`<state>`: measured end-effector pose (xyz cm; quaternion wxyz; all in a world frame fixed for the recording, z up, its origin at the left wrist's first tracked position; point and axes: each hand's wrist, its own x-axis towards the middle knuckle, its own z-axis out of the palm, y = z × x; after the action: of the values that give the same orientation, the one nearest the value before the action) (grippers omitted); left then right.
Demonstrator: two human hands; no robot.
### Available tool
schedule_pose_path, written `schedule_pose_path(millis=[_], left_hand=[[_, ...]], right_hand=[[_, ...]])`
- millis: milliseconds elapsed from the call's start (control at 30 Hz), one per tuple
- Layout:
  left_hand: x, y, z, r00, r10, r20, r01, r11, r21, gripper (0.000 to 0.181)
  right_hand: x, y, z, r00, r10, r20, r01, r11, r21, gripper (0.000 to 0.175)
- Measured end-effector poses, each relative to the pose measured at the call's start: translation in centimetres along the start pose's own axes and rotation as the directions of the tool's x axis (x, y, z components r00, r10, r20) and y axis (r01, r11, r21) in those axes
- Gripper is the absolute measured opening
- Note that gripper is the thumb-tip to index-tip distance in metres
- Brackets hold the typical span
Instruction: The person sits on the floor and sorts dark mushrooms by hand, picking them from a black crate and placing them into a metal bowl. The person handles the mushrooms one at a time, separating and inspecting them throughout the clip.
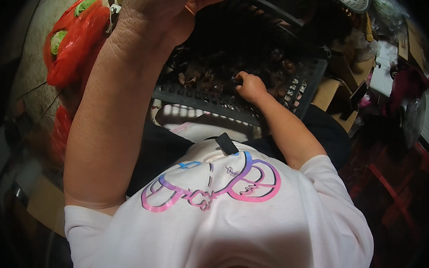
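A dark plastic crate [201,103] with slotted walls stands in front of my lap. In it lie dark brown, papery-looking pieces [188,80], too shadowed to identify. My right hand [252,87] reaches over the crate's near rim, with its fingers bent down among these pieces. Whether it pinches one cannot be made out. Higher up and closer to the camera, my left hand [170,13] is raised over the crate's left side. The top edge of the picture cuts it off, so most of its fingers and anything in them are hidden.
On the left, a red plastic bag [71,64] holds green cabbages [59,40]. Cardboard boxes [325,91] crowd the crate's right side. A white perforated basket [355,3], clear plastic bags [389,14] and a maroon cloth [407,87] lie farther right.
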<state>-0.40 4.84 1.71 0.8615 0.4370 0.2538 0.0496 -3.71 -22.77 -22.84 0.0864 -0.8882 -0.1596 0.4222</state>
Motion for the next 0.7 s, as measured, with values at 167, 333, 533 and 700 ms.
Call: schedule_pose_path(millis=[167, 333, 533, 700], left_hand=[[-0.1, -0.3, 0.5, 1.000, 0.005, 0.009, -0.005, 1.000, 0.007, 0.012], [0.1, -0.4, 0.6, 0.999, 0.009, 0.036, -0.010, 1.000, 0.009, 0.009], [0.5, -0.9, 1.1, 0.983, -0.020, 0.183, -0.020, 0.976, 0.217, 0.009], [0.7, -3.3, 1.6, 0.918, -0.131, 0.373, -0.288, 0.425, 0.858, 0.038]], right_hand=[[0.2, 0.3, 0.6, 0.998, 0.035, -0.056, -0.034, 0.999, 0.020, 0.023], [-0.4, 0.3, -0.5, 0.994, -0.020, -0.104, 0.022, 1.000, 0.015, 0.019], [-2.6, -0.4, -6.9, 0.997, -0.030, -0.076, 0.041, 0.990, 0.135, 0.012], [-7.8, -3.8, -16.1, 0.988, 0.087, 0.128, -0.145, 0.810, 0.568, 0.010]])
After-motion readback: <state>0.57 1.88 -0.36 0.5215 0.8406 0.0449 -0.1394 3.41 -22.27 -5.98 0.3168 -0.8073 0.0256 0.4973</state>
